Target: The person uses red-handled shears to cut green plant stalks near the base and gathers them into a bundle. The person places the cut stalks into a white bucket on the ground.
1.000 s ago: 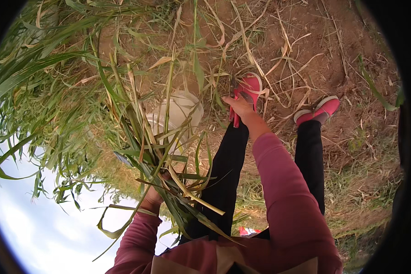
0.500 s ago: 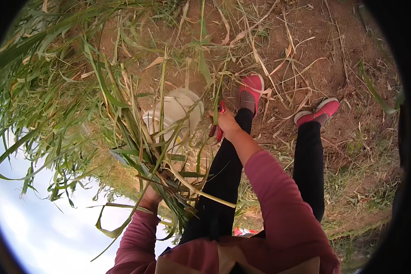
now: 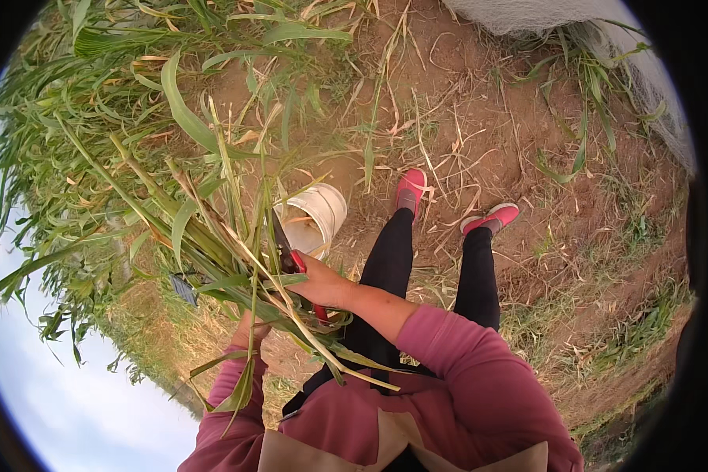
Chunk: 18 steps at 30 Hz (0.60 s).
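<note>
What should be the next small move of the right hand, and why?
Probably the right hand should guide the red-handled shears onto one stalk: it already holds them close to the bundle of stalks, which the left hand grips near its lower part.

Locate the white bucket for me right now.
In the head view, the white bucket sits on the ground just left of centre, between the bundle of stalks and the pink left shoe, just above the right hand.
</note>
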### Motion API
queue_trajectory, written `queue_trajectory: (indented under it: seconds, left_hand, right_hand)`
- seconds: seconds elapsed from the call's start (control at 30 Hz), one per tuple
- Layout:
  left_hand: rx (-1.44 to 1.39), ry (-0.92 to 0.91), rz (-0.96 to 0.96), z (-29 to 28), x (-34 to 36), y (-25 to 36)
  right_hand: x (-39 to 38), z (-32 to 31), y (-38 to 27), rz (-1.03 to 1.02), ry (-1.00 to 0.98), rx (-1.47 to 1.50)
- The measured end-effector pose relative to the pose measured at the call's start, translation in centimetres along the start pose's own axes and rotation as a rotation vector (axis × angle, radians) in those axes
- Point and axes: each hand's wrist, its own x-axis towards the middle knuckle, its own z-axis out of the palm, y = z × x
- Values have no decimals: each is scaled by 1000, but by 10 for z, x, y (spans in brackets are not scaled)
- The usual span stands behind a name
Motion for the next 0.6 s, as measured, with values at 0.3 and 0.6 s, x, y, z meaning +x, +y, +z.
queue_trajectory:
  seconds: [0.3,0.6]
  left_hand:
    - [72,450,586,-44,-88,102]
    - [-694,588,917,-61,-185,169]
  right_hand:
    - [-109,-54,-110,19,560,-401]
    - [-265,-110,-78,55,937,-340]
